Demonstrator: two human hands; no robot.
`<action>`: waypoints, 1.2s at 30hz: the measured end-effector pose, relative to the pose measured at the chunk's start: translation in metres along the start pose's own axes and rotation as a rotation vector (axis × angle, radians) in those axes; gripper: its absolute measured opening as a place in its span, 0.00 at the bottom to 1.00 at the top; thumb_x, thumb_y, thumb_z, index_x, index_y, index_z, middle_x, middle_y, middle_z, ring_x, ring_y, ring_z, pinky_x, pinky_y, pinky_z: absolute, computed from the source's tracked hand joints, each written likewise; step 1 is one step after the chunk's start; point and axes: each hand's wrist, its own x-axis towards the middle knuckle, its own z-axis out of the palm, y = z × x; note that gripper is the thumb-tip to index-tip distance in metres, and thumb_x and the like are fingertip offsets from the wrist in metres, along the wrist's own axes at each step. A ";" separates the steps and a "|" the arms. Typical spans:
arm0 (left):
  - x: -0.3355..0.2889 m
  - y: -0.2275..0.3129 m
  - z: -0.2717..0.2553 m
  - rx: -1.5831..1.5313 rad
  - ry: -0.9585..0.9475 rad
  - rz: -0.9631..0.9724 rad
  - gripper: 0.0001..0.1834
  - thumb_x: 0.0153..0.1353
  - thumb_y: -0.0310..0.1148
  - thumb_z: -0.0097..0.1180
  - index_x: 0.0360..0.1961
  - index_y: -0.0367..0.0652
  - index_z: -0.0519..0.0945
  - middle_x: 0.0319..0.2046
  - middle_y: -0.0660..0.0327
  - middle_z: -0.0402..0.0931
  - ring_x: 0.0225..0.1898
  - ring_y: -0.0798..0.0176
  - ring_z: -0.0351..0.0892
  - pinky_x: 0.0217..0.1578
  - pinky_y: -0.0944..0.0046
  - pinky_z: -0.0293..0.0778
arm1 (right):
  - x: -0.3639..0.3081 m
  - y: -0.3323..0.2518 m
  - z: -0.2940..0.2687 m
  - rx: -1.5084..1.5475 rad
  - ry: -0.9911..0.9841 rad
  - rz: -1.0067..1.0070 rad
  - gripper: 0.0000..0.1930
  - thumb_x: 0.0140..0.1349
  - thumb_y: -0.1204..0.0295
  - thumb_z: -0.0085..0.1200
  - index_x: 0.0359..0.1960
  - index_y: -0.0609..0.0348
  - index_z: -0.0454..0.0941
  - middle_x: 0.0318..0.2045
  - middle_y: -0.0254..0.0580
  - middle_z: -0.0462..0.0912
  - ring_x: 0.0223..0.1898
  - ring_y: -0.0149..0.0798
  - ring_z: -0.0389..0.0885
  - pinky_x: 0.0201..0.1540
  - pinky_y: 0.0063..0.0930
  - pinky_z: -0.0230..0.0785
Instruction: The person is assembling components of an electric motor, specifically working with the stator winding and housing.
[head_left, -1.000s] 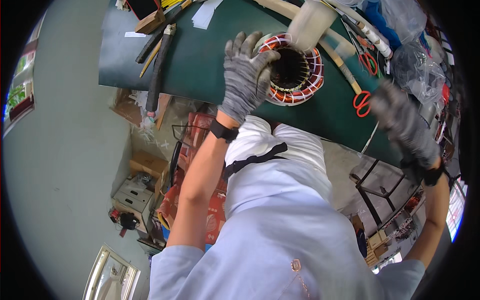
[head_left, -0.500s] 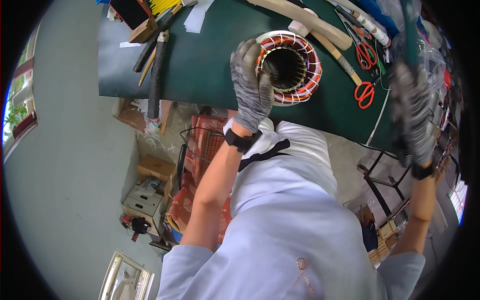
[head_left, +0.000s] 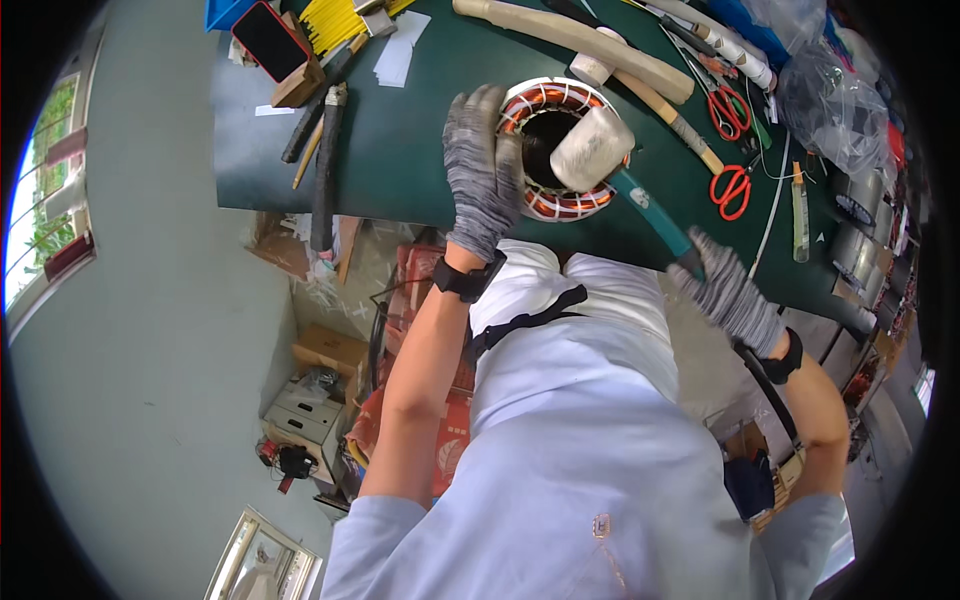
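Observation:
A motor stator (head_left: 540,208), ring-shaped with copper windings laced in white cord, stands on the green tabletop with its bore facing up. My left hand (head_left: 482,165), in a grey knit glove, grips its left side, the fingers along the outer wall and the thumb at the rim. My right hand (head_left: 732,292), gloved alike, is closed round the lower end of a teal-handled mallet (head_left: 592,150). The mallet's pale, scuffed head is over the right part of the stator and hides some of the windings and bore; whether it touches them I cannot tell.
Right of the stator lie red-handled scissors (head_left: 733,192) and a wooden stick (head_left: 668,118). A long curved wooden piece (head_left: 580,45) lies behind. At left are a black-wrapped rod (head_left: 322,170), a phone (head_left: 270,42) on a wooden block, and white paper slips (head_left: 402,50). A plastic bag (head_left: 835,95) sits far right.
My right hand has come in from the far right, bringing the mallet head over the stator. My left hand has stayed at the stator's left side. The view has shifted slightly.

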 end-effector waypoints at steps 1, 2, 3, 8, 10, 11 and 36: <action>-0.001 -0.003 -0.001 0.013 0.011 0.004 0.22 0.55 0.32 0.39 0.52 0.36 0.65 0.52 0.47 0.64 0.55 0.42 0.59 0.56 0.51 0.54 | 0.003 -0.002 -0.004 0.076 -0.017 0.060 0.20 0.54 0.64 0.55 0.44 0.65 0.68 0.30 0.58 0.75 0.28 0.53 0.76 0.32 0.37 0.70; -0.007 -0.010 0.000 -0.128 0.048 -0.157 0.23 0.56 0.33 0.39 0.53 0.36 0.64 0.52 0.47 0.64 0.55 0.43 0.60 0.56 0.52 0.56 | 0.000 0.008 0.007 0.078 -0.012 0.043 0.20 0.54 0.64 0.55 0.44 0.65 0.68 0.30 0.58 0.75 0.28 0.53 0.76 0.32 0.37 0.70; -0.014 -0.013 0.002 -0.277 0.079 -0.315 0.23 0.58 0.34 0.40 0.54 0.36 0.63 0.52 0.46 0.64 0.55 0.44 0.60 0.55 0.54 0.58 | -0.014 0.030 0.028 0.094 0.202 -0.091 0.20 0.54 0.65 0.55 0.44 0.65 0.68 0.29 0.56 0.75 0.25 0.51 0.75 0.29 0.36 0.69; -0.080 -0.014 -0.030 -0.200 0.065 -0.467 0.25 0.59 0.35 0.42 0.57 0.35 0.58 0.52 0.44 0.63 0.54 0.48 0.63 0.55 0.56 0.59 | -0.029 0.106 0.112 0.185 0.621 -0.001 0.19 0.54 0.66 0.56 0.42 0.66 0.69 0.21 0.48 0.74 0.19 0.43 0.73 0.23 0.32 0.66; -0.088 -0.005 -0.045 -0.056 0.066 -0.381 0.24 0.56 0.30 0.45 0.55 0.36 0.61 0.51 0.46 0.64 0.54 0.47 0.63 0.54 0.55 0.60 | -0.028 0.111 0.121 0.463 0.521 0.466 0.19 0.55 0.64 0.56 0.41 0.66 0.69 0.17 0.41 0.71 0.17 0.35 0.70 0.21 0.29 0.63; -0.090 0.000 -0.049 0.033 0.040 -0.259 0.22 0.57 0.28 0.45 0.54 0.37 0.62 0.52 0.48 0.63 0.54 0.50 0.64 0.53 0.56 0.61 | -0.024 0.117 0.122 0.483 0.520 0.531 0.19 0.56 0.61 0.54 0.39 0.66 0.70 0.17 0.37 0.69 0.16 0.31 0.68 0.19 0.28 0.61; 0.022 0.037 -0.015 0.328 -0.362 0.228 0.19 0.43 0.45 0.59 0.30 0.43 0.75 0.25 0.58 0.74 0.28 0.56 0.74 0.33 0.55 0.68 | 0.120 0.011 0.115 1.080 0.244 0.176 0.14 0.64 0.63 0.41 0.45 0.58 0.67 0.38 0.39 0.74 0.35 0.30 0.75 0.33 0.24 0.74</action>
